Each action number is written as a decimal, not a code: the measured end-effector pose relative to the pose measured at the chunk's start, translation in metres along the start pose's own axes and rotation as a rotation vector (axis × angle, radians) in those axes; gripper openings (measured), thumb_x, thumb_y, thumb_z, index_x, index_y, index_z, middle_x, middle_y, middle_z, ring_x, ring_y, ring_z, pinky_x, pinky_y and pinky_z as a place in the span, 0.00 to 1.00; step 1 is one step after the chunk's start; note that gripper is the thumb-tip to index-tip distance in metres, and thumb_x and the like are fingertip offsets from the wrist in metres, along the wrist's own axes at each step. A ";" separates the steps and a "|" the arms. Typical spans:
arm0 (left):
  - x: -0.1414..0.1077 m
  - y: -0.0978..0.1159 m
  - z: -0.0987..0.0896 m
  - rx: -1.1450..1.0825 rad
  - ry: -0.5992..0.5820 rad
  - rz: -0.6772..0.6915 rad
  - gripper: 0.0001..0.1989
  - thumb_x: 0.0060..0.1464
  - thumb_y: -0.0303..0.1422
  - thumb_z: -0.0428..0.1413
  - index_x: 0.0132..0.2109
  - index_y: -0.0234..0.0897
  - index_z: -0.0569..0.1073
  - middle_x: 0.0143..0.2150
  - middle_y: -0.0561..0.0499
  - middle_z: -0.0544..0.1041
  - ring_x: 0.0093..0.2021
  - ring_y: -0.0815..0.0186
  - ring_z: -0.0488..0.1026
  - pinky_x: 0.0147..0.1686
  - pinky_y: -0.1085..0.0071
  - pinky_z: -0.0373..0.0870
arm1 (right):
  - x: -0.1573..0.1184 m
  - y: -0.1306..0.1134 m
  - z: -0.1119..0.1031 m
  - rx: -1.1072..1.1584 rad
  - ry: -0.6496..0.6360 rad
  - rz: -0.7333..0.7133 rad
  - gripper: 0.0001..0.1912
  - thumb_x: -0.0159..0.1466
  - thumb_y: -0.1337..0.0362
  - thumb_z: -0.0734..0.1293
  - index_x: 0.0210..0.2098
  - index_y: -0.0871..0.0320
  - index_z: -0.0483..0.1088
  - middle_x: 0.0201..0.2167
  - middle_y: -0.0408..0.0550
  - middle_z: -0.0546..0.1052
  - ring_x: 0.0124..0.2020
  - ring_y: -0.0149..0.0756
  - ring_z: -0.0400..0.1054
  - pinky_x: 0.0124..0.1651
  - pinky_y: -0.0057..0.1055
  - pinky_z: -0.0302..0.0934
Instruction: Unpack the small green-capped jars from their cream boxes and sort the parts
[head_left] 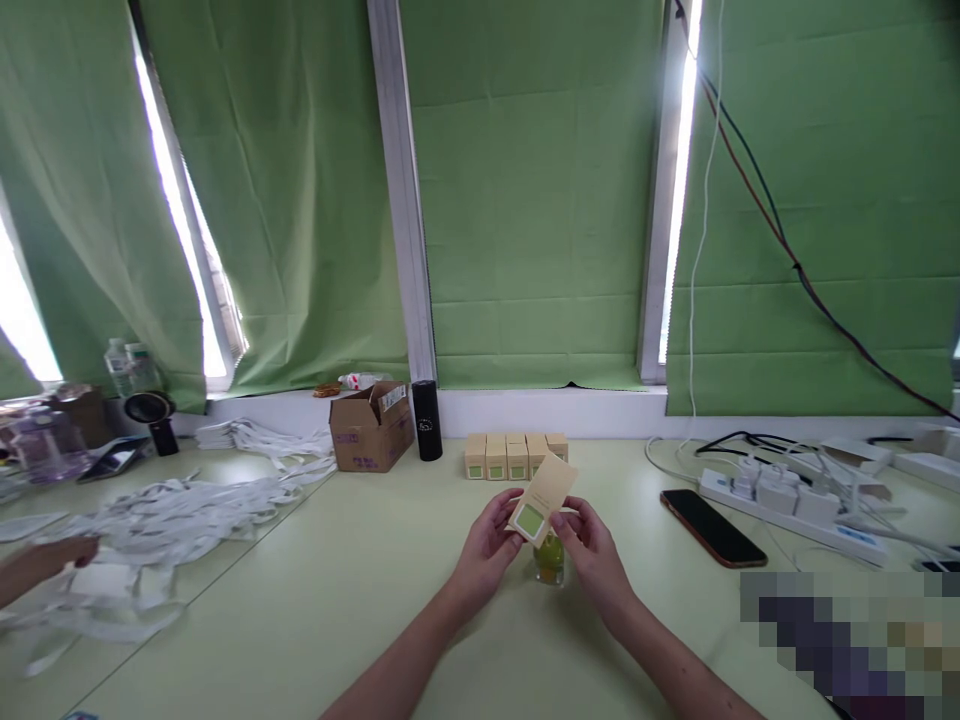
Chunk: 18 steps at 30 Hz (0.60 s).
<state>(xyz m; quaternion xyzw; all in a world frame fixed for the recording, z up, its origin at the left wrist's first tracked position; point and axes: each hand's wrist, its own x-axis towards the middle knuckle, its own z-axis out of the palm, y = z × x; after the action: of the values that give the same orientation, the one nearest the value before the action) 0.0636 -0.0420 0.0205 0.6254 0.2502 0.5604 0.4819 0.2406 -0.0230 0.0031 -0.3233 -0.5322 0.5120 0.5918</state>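
Note:
Between my two hands a flat tan cardboard box (pixel 551 485) with a cut-out window showing green is held tilted above the table. The fingers of my left hand (pixel 491 545) pinch its lower left edge. On the other side, the thumb and fingers of my right hand (pixel 592 550) grip its lower right edge. Just below and behind the box stands a small glass jar (pixel 550 563) with yellow-green contents, partly hidden by the box and my right hand. Farther back, a row of several similar tan boxes (pixel 496 458) stands upright on the table.
An opened brown carton (pixel 371 428) and a black cylinder (pixel 426 420) stand at the back. White straps (pixel 202 510) lie heaped at left, where another person's hand (pixel 64 552) reaches in. A phone (pixel 712 527) and a loaded power strip (pixel 795 515) with cables lie right.

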 end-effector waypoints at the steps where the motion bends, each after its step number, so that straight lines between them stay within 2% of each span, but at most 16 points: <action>1: 0.000 0.001 0.000 0.001 0.001 0.001 0.26 0.59 0.42 0.64 0.62 0.43 0.69 0.59 0.40 0.76 0.59 0.51 0.73 0.57 0.58 0.69 | 0.000 0.000 0.000 0.003 0.001 -0.001 0.30 0.60 0.40 0.73 0.50 0.55 0.69 0.42 0.55 0.84 0.40 0.48 0.79 0.45 0.42 0.71; 12: -0.002 0.009 0.003 -0.018 -0.010 -0.015 0.27 0.59 0.40 0.64 0.63 0.44 0.68 0.61 0.41 0.75 0.61 0.51 0.71 0.59 0.58 0.67 | 0.000 0.002 0.000 -0.025 -0.031 -0.026 0.30 0.59 0.43 0.74 0.51 0.54 0.67 0.38 0.51 0.83 0.43 0.48 0.79 0.44 0.40 0.72; 18: -0.002 0.007 0.000 -0.011 0.013 -0.020 0.28 0.57 0.41 0.66 0.62 0.44 0.69 0.60 0.41 0.76 0.60 0.50 0.72 0.56 0.59 0.69 | -0.003 0.000 0.001 -0.065 -0.049 -0.023 0.30 0.60 0.43 0.74 0.53 0.53 0.68 0.40 0.52 0.83 0.47 0.49 0.77 0.42 0.39 0.73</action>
<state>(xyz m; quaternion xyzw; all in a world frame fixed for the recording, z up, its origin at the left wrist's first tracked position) 0.0621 -0.0464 0.0257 0.6166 0.2565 0.5609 0.4892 0.2397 -0.0256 0.0029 -0.3236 -0.5666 0.4954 0.5735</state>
